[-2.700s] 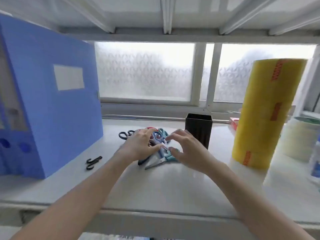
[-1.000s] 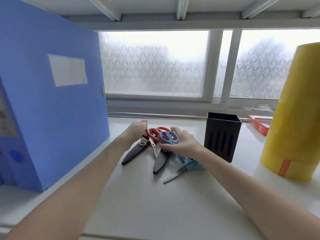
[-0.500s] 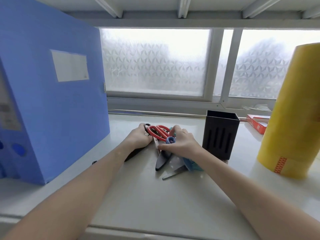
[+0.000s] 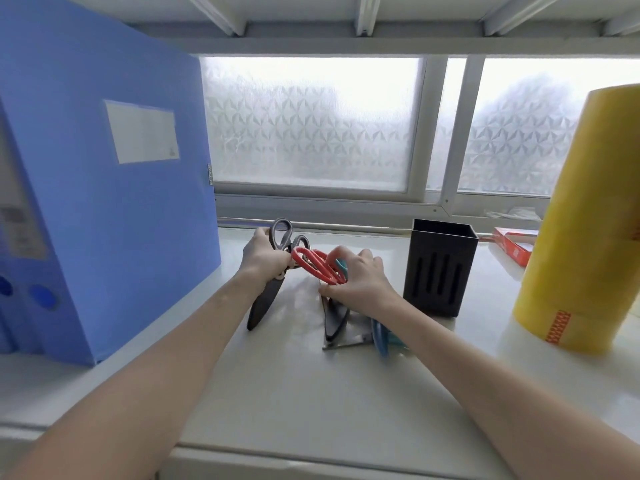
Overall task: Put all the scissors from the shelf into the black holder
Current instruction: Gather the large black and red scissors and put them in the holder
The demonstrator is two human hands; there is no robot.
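Up on the white shelf (image 4: 311, 393), both hands work at a small heap of scissors. The left hand (image 4: 265, 259) has its fingers (image 4: 258, 237) curled tight around the grey-handled scissors (image 4: 273, 271), gripping just below the handle loops; the loops stick up above the fist and the dark sheathed blades slant down toward the viewer, the tip at or just above the shelf. The right hand (image 4: 360, 278) is closed over the red-handled scissors (image 4: 315, 265), fingers bent over the loops and thumb pinching at the neck, with the dark blade cover (image 4: 334, 318) pointing down beneath it. A teal handle shows between its fingers; whether the hand actually grips that pair I cannot tell. Under the right wrist lie the blue scissors (image 4: 379, 336), flat on the shelf, a bare metal blade poking out to the left. The black holder (image 4: 440, 271) stands upright just right of the right hand, apart from it.
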